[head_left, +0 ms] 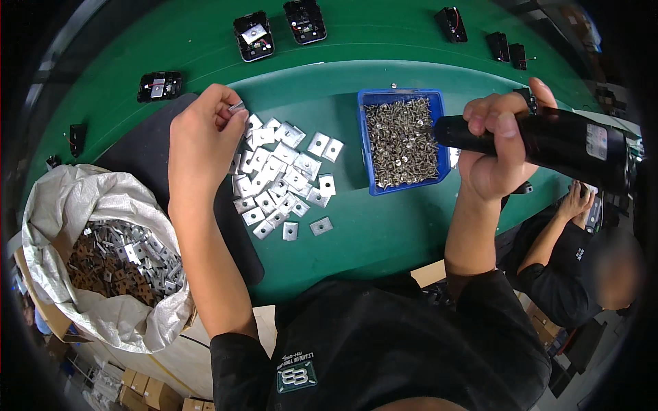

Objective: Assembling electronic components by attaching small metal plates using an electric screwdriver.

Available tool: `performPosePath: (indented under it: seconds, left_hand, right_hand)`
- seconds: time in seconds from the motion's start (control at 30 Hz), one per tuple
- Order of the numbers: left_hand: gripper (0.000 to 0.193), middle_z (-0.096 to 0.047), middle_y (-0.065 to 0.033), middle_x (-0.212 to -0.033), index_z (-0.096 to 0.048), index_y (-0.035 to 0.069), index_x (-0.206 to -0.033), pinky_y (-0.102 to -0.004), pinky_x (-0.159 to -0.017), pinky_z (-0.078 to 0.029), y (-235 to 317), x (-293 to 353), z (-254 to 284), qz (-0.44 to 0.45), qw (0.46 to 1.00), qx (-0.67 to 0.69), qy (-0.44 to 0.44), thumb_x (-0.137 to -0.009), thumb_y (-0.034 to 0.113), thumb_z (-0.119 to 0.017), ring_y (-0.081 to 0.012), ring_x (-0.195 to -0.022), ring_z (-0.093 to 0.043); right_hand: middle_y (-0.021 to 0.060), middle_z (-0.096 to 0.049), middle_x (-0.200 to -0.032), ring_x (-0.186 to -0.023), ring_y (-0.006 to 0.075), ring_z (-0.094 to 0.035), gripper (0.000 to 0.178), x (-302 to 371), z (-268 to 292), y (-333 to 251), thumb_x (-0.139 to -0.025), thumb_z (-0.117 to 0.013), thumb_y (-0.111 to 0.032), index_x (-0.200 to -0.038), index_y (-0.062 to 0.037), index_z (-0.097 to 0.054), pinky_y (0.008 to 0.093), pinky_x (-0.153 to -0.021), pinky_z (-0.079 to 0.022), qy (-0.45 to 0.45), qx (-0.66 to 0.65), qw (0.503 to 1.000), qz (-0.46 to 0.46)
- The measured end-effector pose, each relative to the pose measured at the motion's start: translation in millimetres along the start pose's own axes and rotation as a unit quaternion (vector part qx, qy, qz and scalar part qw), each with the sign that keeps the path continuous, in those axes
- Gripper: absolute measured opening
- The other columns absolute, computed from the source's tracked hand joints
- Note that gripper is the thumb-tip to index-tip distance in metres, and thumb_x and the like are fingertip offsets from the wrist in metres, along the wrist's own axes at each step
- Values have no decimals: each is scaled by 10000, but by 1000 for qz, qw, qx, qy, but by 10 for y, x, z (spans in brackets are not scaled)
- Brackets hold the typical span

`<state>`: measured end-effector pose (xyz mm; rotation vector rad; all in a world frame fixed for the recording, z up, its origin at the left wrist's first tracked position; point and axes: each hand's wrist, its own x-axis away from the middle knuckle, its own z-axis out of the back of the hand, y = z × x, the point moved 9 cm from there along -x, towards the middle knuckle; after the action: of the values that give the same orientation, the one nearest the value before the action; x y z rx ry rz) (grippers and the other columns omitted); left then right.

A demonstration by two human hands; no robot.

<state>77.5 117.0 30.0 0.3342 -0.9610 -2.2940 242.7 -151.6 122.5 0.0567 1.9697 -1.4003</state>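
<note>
My left hand (204,133) is pinched on a small silver metal plate (236,107), just above the far edge of a loose pile of square metal plates (273,170) with holes. Wrapped in my right hand (499,140) is a thick black electric screwdriver (565,142), held nearly level. Its narrower end points left, over the right side of a blue tray (366,154) filled with small screws (401,137). The screwdriver's bit cannot be made out.
An open white sack (51,236) of metal pieces stands at the left, beside a dark mat (241,236). Black housings (254,38) with parts inside sit along the far green belt (384,34). At the right, a co-worker (558,267) handles something.
</note>
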Motion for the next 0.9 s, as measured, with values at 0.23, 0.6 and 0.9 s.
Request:
performPosePath:
  seconds: [0.23,0.6,0.9]
  left_hand:
    - [154,-640,-110,-730,-627,6,-950,-297,-638,-502,508,-404,136,-77,997,22,11,-812,67,-659,-203,-626,-621]
    - [190,-706,-118,-909,-661,22,-920,-310,-745,-514,815,-903,-85,-151,985,-63,51,-826,185,-690,-228,-830,-690]
    - [182,-688,-74,-1046,-685,84,-866,-398,-865,-410,504,-1118,-357,-159,972,-149,92,-777,236,-728,-269,-957,-645]
  right_hand:
    - [78,-520,-725,-586,164,-516,586,-88,29,-208,-847,-585,-103,-1361,8,-326,342,-595,-479,17,-80,996,23]
    - [60,-539,-725,-578,155,-510,604,18,27,-127,-826,-645,-97,-1349,-28,-350,334,-591,-476,13,-45,999,-7]
    - [48,-534,-714,-581,152,-517,625,48,0,-81,-804,-681,-77,-1339,-38,-359,316,-591,-477,13,-62,997,-37]
